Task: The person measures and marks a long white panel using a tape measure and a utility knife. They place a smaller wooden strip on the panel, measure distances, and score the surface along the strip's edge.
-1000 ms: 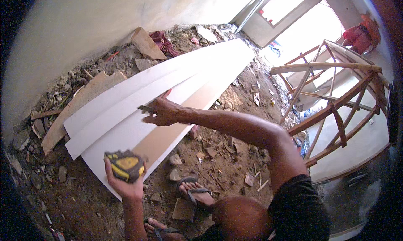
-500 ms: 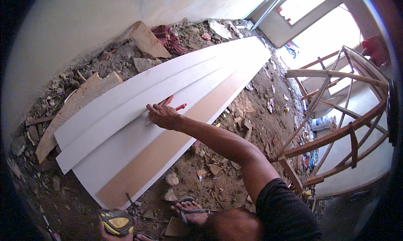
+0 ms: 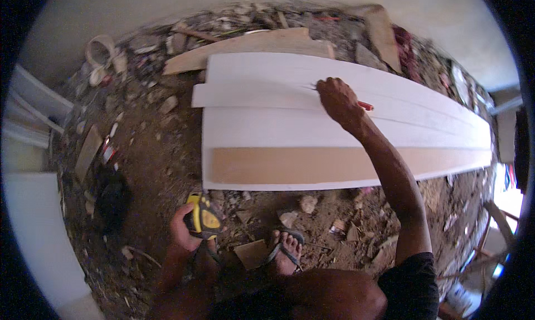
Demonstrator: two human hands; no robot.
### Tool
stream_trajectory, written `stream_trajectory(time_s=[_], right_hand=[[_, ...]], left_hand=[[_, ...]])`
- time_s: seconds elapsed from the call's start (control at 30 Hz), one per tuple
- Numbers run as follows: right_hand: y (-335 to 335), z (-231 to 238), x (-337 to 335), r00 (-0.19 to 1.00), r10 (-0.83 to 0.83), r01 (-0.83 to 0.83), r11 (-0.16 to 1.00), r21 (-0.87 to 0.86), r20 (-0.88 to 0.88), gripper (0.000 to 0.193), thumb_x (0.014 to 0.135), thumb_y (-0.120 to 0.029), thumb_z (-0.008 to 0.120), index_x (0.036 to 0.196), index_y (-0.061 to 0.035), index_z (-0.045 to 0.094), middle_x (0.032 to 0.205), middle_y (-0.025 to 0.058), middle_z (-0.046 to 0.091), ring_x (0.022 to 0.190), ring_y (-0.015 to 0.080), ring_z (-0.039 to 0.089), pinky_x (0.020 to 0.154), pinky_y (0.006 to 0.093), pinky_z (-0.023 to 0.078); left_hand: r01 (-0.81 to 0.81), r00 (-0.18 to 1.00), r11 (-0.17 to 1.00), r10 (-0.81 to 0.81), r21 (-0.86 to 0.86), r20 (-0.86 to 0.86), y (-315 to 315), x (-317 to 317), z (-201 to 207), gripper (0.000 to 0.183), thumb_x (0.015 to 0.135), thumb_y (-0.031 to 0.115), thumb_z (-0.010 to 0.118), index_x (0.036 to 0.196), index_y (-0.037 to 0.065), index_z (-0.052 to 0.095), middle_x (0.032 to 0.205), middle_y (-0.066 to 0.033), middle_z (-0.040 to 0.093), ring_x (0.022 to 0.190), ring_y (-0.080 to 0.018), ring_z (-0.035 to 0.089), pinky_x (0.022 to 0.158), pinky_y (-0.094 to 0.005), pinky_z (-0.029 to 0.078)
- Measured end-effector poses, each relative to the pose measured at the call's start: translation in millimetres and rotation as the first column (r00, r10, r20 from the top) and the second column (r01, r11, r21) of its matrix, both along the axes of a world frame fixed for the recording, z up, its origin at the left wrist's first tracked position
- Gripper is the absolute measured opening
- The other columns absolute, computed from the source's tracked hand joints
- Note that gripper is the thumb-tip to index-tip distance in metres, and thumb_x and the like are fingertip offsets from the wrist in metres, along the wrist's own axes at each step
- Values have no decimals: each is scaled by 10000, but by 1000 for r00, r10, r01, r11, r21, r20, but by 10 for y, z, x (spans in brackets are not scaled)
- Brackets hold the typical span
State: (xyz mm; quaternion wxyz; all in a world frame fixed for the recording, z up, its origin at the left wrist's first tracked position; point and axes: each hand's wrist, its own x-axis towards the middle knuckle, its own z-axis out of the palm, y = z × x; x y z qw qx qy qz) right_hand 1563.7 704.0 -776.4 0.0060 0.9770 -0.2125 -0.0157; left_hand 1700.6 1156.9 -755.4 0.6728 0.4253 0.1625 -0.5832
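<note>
Long white boards (image 3: 290, 127) lie stacked across the rubble floor, and a bare brown strip (image 3: 334, 165) runs along the nearest one. My right hand (image 3: 337, 98) is stretched out over the upper boards and grips a red pencil (image 3: 365, 105), its tip touching the white surface. Low in the picture, near my foot in a sandal (image 3: 283, 251), my left hand (image 3: 184, 231) holds a yellow and black tape measure (image 3: 202, 218).
Broken bricks, stones and wood scraps cover the dirt floor around the boards. A brown plank (image 3: 245, 44) lies behind the white boards by the wall. White panels (image 3: 30, 219) stand at the left edge. A dark bag (image 3: 111, 200) sits on the ground at the left.
The view has swung left, so the boards now run across the picture. My right hand has stayed on the boards, and the tape measure in my left hand has come up into view.
</note>
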Motion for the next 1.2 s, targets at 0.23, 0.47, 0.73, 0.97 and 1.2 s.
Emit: stream_trajectory(time_s=[0.23,0.47,0.73,0.97,1.2], right_hand=[[947,-424,263,882,465,-422,851,-313,76,224,921,-152,552,1118,-77,629,1151,192,609,1134,314,563,933,454,501],[3062,-53,152,976,166,-190,310,932,144,353,935,-344,644,1037,-6,653,848,182,684,768,321,676,686,400,551],[2754,-66,31,957,-43,-252,366,896,287,299,850,-223,768,1039,-11,675,842,83,702,761,145,644,657,315,532],[2195,110,446,999,-42,21,333,943,-7,240,922,-266,688,885,-29,678,636,-2,566,583,92,517,523,294,438],[1870,-192,1021,999,-3,-32,662,749,45,233,901,-230,657,855,-2,676,835,217,671,794,409,665,723,496,520]], left_hand=[[175,946,915,-259,363,197,716,-207,1,468,903,338,580,1239,15,538,1071,-145,646,928,-272,648,822,-398,532],[376,568,774,-627,509,534,469,-371,2,505,938,284,578,1348,45,408,1147,-149,546,1079,-251,531,935,-389,434],[410,268,721,-680,558,682,221,-559,-182,649,937,362,587,1416,-3,344,1281,-284,521,1189,-418,517,1016,-480,394],[373,441,769,-639,519,630,404,-416,-894,547,945,381,570,1362,53,434,1157,-214,607,1068,-344,594,920,-440,459],[515,529,658,-748,549,400,178,65,-646,504,925,322,592,1330,33,513,1046,-141,616,902,-215,596,799,-379,481]])
